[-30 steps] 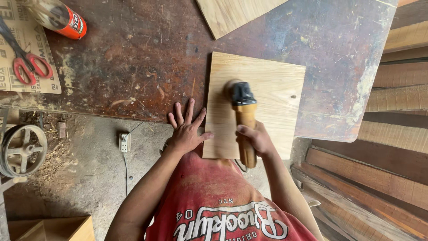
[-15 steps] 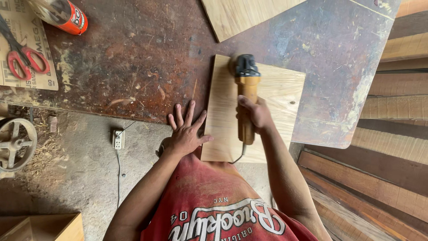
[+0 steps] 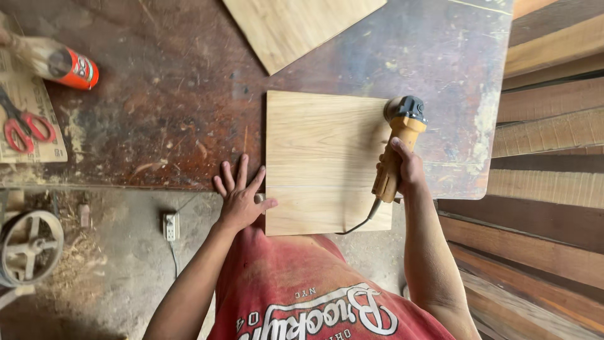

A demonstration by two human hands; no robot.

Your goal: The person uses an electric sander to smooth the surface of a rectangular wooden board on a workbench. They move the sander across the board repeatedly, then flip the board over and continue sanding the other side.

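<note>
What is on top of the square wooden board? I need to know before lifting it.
A yellow power sander, gripped by the right hand, rests at its right edge; the left hand presses its left edge. The sanding pad underneath is hidden.

Board on the table, a hand at each side

The board [image 3: 321, 157] lies on the table [image 3: 157, 94]. The left hand [image 3: 241, 198] lies flat at its 9 o'clock edge; the right hand [image 3: 408, 169] grips the sander [image 3: 397, 143] at its 3 o'clock edge. A second board [image 3: 296, 25] lies at 12 o'clock; a can [image 3: 66, 65] and scissors [image 3: 22, 126] lie toward 10 o'clock.
</note>
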